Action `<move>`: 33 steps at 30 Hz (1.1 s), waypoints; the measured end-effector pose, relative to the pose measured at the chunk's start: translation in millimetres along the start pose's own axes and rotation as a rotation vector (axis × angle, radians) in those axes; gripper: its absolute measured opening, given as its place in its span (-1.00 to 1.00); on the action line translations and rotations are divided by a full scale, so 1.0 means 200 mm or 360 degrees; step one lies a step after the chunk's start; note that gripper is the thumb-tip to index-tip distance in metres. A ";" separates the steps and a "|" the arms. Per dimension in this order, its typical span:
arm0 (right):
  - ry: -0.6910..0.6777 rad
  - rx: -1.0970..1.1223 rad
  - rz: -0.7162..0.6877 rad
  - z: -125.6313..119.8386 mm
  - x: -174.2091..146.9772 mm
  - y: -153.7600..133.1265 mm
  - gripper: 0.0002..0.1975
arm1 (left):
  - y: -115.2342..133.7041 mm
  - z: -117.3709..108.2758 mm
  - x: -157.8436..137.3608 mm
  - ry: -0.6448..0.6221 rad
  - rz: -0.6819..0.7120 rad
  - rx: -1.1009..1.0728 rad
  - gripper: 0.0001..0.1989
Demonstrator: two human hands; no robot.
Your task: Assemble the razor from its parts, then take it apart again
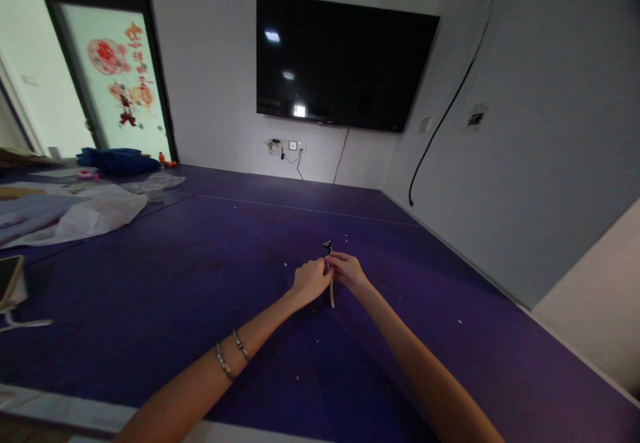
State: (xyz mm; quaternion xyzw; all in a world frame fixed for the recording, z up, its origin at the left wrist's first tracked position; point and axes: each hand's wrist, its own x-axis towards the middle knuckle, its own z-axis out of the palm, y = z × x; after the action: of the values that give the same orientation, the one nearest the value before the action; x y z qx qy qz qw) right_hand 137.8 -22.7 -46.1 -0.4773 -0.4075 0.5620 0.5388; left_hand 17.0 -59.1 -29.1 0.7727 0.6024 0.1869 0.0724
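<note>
Over the middle of the purple tabletop (210, 310), both hands meet at a slim item that looks like a razor. The razor (332, 296) has a dark T-shaped head sticking out above the fingers and a pale, slightly curved handle end below them. My left hand (311, 280), with two bracelets farther up its arm, is closed around the middle of it in a fist. From the right, my right hand (347, 271) pinches the same item just below its head. The fingers hide the middle of the handle.
Clear plastic wrapping (105, 210) and a folded blue cloth (117, 161) lie at the far left. A pale pouch-like thing with a strap (17, 290) sits at the left edge. Small white bits dot the surface. A black cable (445, 113) hangs along the right wall.
</note>
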 end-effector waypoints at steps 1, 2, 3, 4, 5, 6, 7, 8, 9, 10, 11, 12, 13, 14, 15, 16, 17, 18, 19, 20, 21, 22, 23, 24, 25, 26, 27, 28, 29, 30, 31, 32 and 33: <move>0.0017 -0.0019 -0.0009 -0.01 0.00 0.00 -0.74 | 0.00 0.00 0.00 0.0008 0.0018 -0.0007 -0.59; 0.0039 -0.0060 -0.0026 -0.03 0.01 -0.01 -0.74 | 0.01 0.00 0.00 0.0012 0.0036 -0.0012 -0.56; 0.0068 -0.0119 -0.0047 -0.06 0.02 -0.02 -0.74 | 0.01 0.00 0.00 0.0008 0.0055 -0.0012 -0.54; 0.0102 -0.0190 -0.0069 -0.10 0.02 -0.04 -0.74 | 0.01 0.01 0.01 -0.0011 0.0067 -0.0004 -0.52; 0.0142 -0.0263 -0.0092 -0.15 0.03 -0.05 -0.75 | 0.01 0.01 0.01 -0.0042 0.0076 0.0011 -0.52; 0.0187 -0.0333 -0.0112 -0.21 0.04 -0.07 -0.76 | 0.00 0.01 0.01 -0.0081 0.0086 0.0031 -0.54; 0.0237 -0.0387 -0.0126 -0.28 0.05 -0.09 -0.77 | 0.00 0.02 0.01 -0.0124 0.0092 0.0056 -0.56; 0.0290 -0.0432 -0.0134 -0.35 0.06 -0.11 -0.79 | -0.01 0.03 0.01 -0.0158 0.0101 0.0079 -0.58; 0.0345 -0.0482 -0.0141 -0.43 0.06 -0.13 -0.80 | -0.02 0.04 0.01 -0.0180 0.0107 0.0101 -0.59; 0.0399 -0.0545 -0.0144 -0.51 0.06 -0.15 -0.82 | -0.02 0.05 0.02 -0.0193 0.0116 0.0117 -0.59; 0.0452 -0.0620 -0.0144 -0.60 0.06 -0.17 -0.84 | -0.03 0.06 0.02 -0.0202 0.0122 0.0133 -0.59; 0.0504 -0.0705 -0.0137 -0.68 0.05 -0.18 -0.86 | -0.03 0.07 0.02 -0.0212 0.0122 0.0151 -0.59; 0.0552 -0.0798 -0.0126 -0.76 0.05 -0.20 -0.87 | -0.04 0.08 0.02 -0.0225 0.0122 0.0167 -0.59; 0.0593 -0.0894 -0.0116 -0.83 0.04 -0.21 -0.89 | -0.03 0.09 0.03 -0.0239 0.0121 0.0183 -0.60; 0.0628 -0.0994 -0.0103 -0.90 0.02 -0.22 -0.90 | -0.03 0.09 0.03 -0.0255 0.0121 0.0197 -0.60; 0.0652 -0.1094 -0.0090 -0.96 0.01 -0.22 -0.90 | -0.02 0.10 0.03 -0.0268 0.0124 0.0211 -0.59; 0.0668 -0.1192 -0.0076 -1.01 0.00 -0.23 -0.91 | -0.01 0.10 0.04 -0.0281 0.0126 0.0224 -0.59; 0.0675 -0.1288 -0.0061 -1.05 -0.01 -0.23 -0.91 | 0.00 0.10 0.04 -0.0295 0.0127 0.0238 -0.59; 0.0674 -0.1381 -0.0048 -1.08 -0.02 -0.23 -0.90 | 0.01 0.10 0.04 -0.0307 0.0125 0.0253 -0.59; 0.0669 -0.1469 -0.0036 -1.11 -0.02 -0.22 -0.90 | 0.01 0.10 0.04 -0.0320 0.0117 0.0267 -0.60; 0.0662 -0.1552 -0.0026 -1.12 -0.02 -0.22 -0.89 | 0.02 0.10 0.04 -0.0333 0.0105 0.0278 -0.62; 0.0653 -0.1631 -0.0018 -1.13 -0.02 -0.21 -0.89 | 0.03 0.10 0.04 -0.0343 0.0095 0.0285 -0.63; 0.0643 -0.1703 -0.0012 -1.14 -0.01 -0.20 -0.88 | 0.03 0.10 0.04 -0.0349 0.0089 0.0288 -0.65; 0.0635 -0.1771 -0.0009 -1.14 0.00 -0.19 -0.87 | 0.04 0.10 0.04 -0.0352 0.0088 0.0288 -0.66; 0.0631 -0.1834 -0.0010 -1.13 0.00 -0.19 -0.87 | 0.04 0.10 0.05 -0.0353 0.0091 0.0287 -0.67; 0.0630 -0.1894 -0.0015 -1.13 0.01 -0.18 -0.87 | 0.04 0.10 0.05 -0.0354 0.0096 0.0285 -0.68; 0.0633 -0.1950 -0.0023 -1.12 0.02 -0.18 -0.87 | 0.04 0.11 0.05 -0.0353 0.0104 0.0282 -0.68; 0.0638 -0.2002 -0.0032 -1.12 0.03 -0.18 -0.88 | 0.05 0.11 0.05 -0.0352 0.0109 0.0279 -0.68; 0.0645 -0.2052 -0.0040 -1.11 0.03 -0.18 -0.88 | 0.05 0.12 0.05 -0.0349 0.0110 0.0275 -0.68; 0.0654 -0.2096 -0.0046 -1.11 0.04 -0.18 -0.89 | 0.05 0.12 0.05 -0.0343 0.0111 0.0271 -0.68; 0.0662 -0.2135 -0.0051 -1.11 0.04 -0.18 -0.90 | 0.05 0.13 0.05 -0.0336 0.0112 0.0267 -0.69; 0.0672 -0.2167 -0.0055 -1.11 0.04 -0.18 -0.90 | 0.06 0.13 0.05 -0.0330 0.0113 0.0262 -0.69; 0.0682 -0.2193 -0.0060 -1.11 0.04 -0.18 -0.91 | 0.06 0.13 0.05 -0.0325 0.0114 0.0258 -0.70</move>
State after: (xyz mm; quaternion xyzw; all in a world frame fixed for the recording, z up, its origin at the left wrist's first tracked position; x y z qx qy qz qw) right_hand 361.3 -23.3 -59.7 -0.8012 -0.5631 0.0619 0.1930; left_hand 39.0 -50.5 -47.5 0.8120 0.5770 0.0606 0.0639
